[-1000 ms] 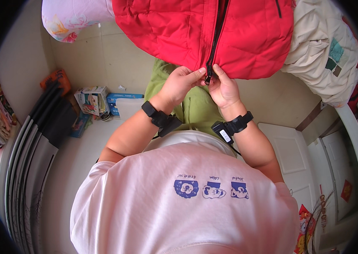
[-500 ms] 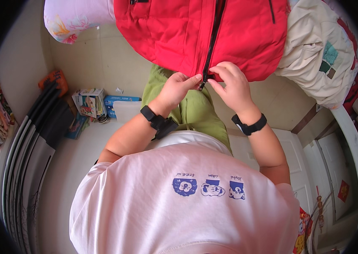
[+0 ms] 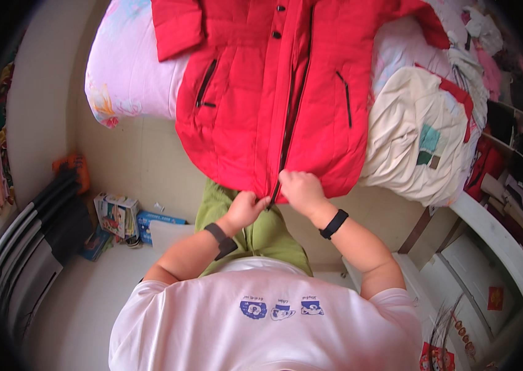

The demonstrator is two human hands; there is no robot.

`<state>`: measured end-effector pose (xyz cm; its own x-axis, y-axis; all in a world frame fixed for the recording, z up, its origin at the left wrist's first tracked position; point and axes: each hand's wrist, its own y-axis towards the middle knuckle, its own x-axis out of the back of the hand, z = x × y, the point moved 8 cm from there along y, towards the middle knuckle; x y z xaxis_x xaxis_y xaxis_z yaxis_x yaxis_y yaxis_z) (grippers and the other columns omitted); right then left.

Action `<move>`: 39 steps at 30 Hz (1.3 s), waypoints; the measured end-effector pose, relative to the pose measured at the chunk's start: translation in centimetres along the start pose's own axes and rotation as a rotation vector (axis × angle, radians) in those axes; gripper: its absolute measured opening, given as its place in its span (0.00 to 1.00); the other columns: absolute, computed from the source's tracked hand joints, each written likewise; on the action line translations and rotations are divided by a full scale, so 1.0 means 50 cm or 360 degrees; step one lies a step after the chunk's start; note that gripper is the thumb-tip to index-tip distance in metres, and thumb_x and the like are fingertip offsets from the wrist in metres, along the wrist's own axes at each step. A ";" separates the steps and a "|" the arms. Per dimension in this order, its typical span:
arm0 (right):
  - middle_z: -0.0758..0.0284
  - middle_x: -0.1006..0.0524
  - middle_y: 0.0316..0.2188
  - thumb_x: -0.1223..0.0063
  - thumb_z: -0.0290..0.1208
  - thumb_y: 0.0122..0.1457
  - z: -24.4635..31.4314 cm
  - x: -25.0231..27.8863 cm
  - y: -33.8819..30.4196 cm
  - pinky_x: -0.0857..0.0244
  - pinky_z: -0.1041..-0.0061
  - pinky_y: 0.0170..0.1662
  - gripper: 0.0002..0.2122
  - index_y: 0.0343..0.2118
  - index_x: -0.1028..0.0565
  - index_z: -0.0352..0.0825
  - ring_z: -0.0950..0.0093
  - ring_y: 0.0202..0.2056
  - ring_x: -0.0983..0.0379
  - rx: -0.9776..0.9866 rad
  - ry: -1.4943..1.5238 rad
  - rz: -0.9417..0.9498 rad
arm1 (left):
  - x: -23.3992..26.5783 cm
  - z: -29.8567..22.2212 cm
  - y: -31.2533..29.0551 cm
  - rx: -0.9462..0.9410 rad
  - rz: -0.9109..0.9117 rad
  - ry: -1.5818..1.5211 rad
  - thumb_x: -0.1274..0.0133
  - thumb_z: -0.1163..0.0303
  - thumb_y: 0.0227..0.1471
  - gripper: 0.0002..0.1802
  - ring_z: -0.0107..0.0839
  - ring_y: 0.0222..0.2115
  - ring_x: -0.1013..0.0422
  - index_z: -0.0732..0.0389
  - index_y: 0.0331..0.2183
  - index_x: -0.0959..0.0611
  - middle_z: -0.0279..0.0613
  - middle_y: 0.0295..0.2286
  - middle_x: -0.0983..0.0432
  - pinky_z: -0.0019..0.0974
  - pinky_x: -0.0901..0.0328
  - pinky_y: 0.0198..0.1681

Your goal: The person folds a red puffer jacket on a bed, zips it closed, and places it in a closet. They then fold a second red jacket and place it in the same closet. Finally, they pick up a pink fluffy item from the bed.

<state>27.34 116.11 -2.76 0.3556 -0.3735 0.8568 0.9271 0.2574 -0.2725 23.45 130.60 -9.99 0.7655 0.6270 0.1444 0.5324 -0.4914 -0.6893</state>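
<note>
A red padded jacket (image 3: 236, 117) lies front up over the edge of a bed, its hem hanging towards me. A black zipper (image 3: 290, 133) runs down its front, its two sides close together near the hem. My left hand (image 3: 247, 210) is closed, pinching the jacket's bottom hem beside the zipper's lower end. Just above and to the right, my right hand (image 3: 301, 193) is closed on the zipper; its fingers hide whether they grip the slider. Both wrists wear black bands.
Under the jacket is a bed with a pink floral cover (image 3: 131, 68). A cream garment (image 3: 410, 133) hangs over the bed edge at right. Boxes (image 3: 116, 216) stand on the floor at left, near a stack of dark and grey panels (image 3: 32, 247). A shelf with folded clothes is at far right.
My view has tilted up, showing more of the jacket and bed. My right hand has gone from loosely spread fingers at the zipper's end to closed fingers slightly higher. The left still pinches the hem.
</note>
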 end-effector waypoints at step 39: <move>0.70 0.27 0.27 0.40 0.35 0.51 -0.575 0.254 0.735 0.33 0.74 0.36 0.17 0.42 0.24 0.30 0.75 0.31 0.28 -0.1086 0.1123 -0.0823 | 0.738 -0.313 0.504 -0.0197 -0.0991 0.1388 0.52 0.45 0.52 0.36 0.56 0.62 0.57 0.50 0.59 0.35 0.62 0.60 0.54 0.53 0.59 0.63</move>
<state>69.33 95.21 -14.46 -0.3064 -0.7738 0.5544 0.7771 -0.5397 -0.3239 70.77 131.90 -10.95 0.3148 0.1652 0.9347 0.9126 -0.3235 -0.2502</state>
